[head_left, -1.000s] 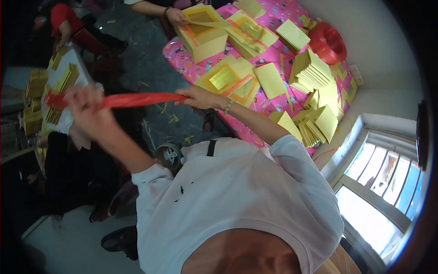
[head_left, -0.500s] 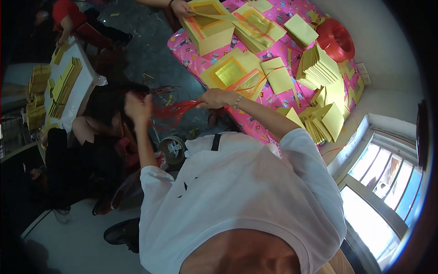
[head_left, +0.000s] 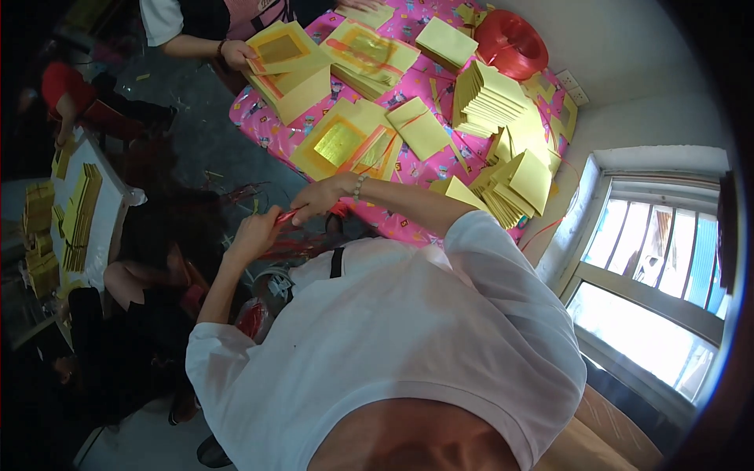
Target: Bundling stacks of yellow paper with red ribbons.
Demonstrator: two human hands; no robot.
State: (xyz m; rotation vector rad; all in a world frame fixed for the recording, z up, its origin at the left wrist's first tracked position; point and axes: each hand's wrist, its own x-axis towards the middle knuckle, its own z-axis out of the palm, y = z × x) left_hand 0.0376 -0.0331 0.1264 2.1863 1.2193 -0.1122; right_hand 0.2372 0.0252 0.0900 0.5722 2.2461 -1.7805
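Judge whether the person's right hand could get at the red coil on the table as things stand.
Probably not directly: the right hand grips red strands together with the left hand, and yellow paper stacks stand between it and the red coil.

glossy plastic strands (head_left: 286, 217), matt yellow paper (head_left: 425, 139)

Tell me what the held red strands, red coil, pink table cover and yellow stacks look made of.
Red strands: probably plastic; faint sheen, though little shows.
Red coil: likely glossy plastic twine, given bright highlights.
Pink table cover: perhaps shiny vinyl; light glares off it.
Yellow stacks: apparently matte paper, with thin, folded leaves.
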